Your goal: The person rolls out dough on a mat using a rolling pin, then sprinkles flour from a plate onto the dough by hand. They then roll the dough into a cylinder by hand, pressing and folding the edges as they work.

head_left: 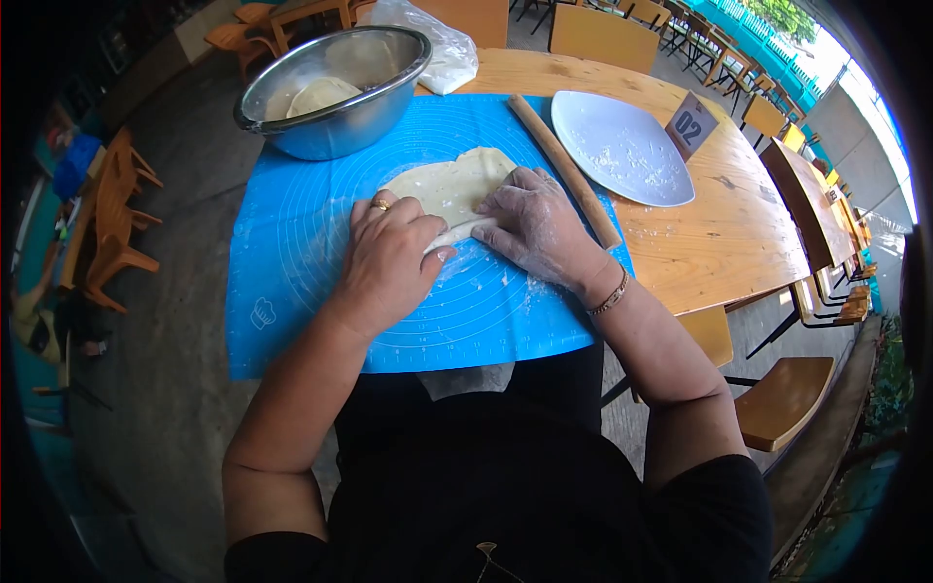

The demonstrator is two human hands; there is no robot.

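Observation:
A flattened sheet of dough (449,185) lies on a blue baking mat (301,321) with printed circles. Its near edge is folded into a narrow roll. My left hand (394,243), with a ring on one finger, has its fingers curled over the left part of that rolled edge. Dusted with flour, my right hand (535,222) pinches the right part of the same edge. Both hands press on the dough, and their fingers hide some of it. Just right of my right hand a wooden rolling pin (564,167) rests along the mat's side.
A metal bowl (340,121) holding more dough (321,95) stands at the mat's back left. Behind it sits a clear plastic bag (442,49). A white plate (622,146) dusted with flour and a "02" number sign (690,126) are on the wooden table (739,233). Chairs stand around.

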